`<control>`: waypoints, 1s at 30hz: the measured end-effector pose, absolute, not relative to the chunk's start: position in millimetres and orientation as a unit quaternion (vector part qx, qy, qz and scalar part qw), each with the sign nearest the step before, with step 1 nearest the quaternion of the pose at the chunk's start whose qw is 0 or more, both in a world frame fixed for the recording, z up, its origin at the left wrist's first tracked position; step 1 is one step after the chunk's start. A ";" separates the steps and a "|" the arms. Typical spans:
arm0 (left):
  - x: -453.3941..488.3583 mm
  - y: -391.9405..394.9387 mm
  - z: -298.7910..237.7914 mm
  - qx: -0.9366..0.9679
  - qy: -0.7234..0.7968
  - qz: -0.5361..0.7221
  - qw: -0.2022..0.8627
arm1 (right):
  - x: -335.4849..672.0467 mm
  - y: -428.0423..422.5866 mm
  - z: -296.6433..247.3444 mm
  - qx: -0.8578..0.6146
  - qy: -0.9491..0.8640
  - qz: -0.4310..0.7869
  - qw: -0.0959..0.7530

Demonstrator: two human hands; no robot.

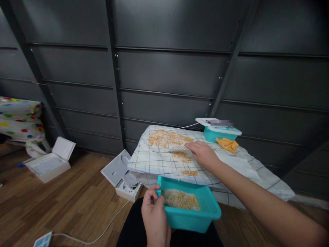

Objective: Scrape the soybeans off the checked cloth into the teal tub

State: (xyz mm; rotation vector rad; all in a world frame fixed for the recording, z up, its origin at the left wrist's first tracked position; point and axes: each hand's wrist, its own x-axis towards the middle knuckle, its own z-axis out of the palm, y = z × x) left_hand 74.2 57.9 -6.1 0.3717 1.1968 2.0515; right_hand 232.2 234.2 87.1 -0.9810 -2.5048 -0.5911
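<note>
My left hand (pixel 154 214) grips the near left rim of a teal plastic bin (pixel 205 209) held below the edge of a low table covered with a checked white cloth (pixel 151 161). The bin holds a layer of yellow beans and white grains (pixel 181 200). My right hand (pixel 203 154) reaches over the cloth with its fingers closed on a small white comb-like scraper (pixel 178 149). The scraper rests among loose beans (pixel 167 138) spread over the cloth. A small heap of beans (pixel 190 173) lies near the cloth's front edge, just above the bin.
A second teal container with a white lid (pixel 218 131) and an orange cloth (pixel 227 144) sit at the table's back right. Two open white boxes (pixel 48 161) (pixel 123 176) lie on the wooden floor at left. A white cable runs to a power strip (pixel 42 240). Dark metal panels form the wall.
</note>
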 end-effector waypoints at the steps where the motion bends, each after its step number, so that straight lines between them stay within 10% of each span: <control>1: 72.7 57.8 -5.5 0.141 0.465 0.797 0.360 | 233.2 231.6 86.4 -0.337 -0.898 -0.209 0.192; 30: 79.4 57.3 1.5 0.132 0.445 0.800 0.380 | 271.6 196.4 89.0 -0.182 -0.944 -0.046 0.273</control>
